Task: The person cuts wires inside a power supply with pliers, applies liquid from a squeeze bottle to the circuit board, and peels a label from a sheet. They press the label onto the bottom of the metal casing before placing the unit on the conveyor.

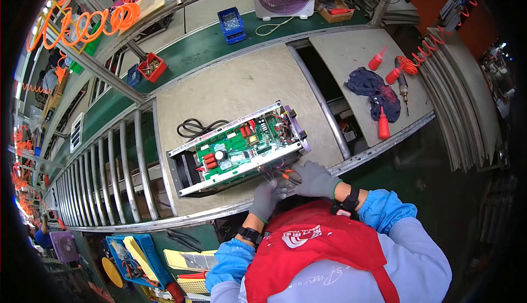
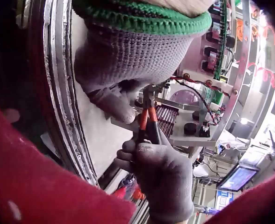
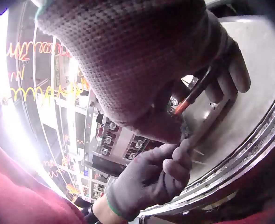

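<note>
Pliers are gripped in the right hand by a roller conveyor; left hand state can't be told; apron lettered “ORIENTAL”.

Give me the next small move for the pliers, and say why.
Probably a gentle squeeze of the pliers by the right hand: that hand grips the handles, which stand slightly apart, and the tool's head sits close to the left hand. Gentle, because what lies between the tips is too small to make out.

L grip & R grip close tog., fingers of both curled, arms fwd
</note>
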### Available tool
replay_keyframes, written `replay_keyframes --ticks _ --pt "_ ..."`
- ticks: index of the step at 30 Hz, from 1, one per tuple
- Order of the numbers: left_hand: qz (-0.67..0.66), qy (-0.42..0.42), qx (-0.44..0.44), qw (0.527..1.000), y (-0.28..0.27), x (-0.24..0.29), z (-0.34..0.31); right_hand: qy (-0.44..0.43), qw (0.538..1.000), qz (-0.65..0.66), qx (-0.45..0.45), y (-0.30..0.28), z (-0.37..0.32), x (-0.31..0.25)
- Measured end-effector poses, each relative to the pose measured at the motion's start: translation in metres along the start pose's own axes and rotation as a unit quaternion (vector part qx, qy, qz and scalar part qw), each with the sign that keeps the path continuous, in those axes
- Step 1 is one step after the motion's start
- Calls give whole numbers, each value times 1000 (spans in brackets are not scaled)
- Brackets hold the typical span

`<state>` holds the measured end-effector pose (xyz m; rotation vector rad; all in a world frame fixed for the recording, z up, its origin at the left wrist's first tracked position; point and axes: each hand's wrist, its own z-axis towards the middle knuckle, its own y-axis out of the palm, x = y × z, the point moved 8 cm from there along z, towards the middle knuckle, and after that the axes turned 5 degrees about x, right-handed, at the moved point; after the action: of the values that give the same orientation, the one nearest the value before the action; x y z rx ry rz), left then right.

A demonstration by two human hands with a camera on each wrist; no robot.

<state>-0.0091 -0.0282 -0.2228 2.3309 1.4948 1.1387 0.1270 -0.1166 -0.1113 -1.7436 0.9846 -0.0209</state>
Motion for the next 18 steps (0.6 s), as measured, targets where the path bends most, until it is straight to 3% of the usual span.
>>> replay_keyframes --ticks 8,10,12,15,17,18 --pt "-33 8 21 999 -8 -4 -1 -25 993 111 -20 9 11 4" --pt "-3 10 26 1000 -24 -18 -1 -33 995 77 -48 9 2 4" --pt "16 -27 12 999 -53 -31 -15 -44 994 62 -73 19 -2 15" --pt "198 -76 37 976 -111 5 -80 -14 979 139 -150 29 -18 41" --pt "152 -45 154 975 -192 57 -121 -14 977 134 -164 46 -27 74" --pt "72 25 195 978 -229 94 -141 48 966 172 -186 50 -34 85"
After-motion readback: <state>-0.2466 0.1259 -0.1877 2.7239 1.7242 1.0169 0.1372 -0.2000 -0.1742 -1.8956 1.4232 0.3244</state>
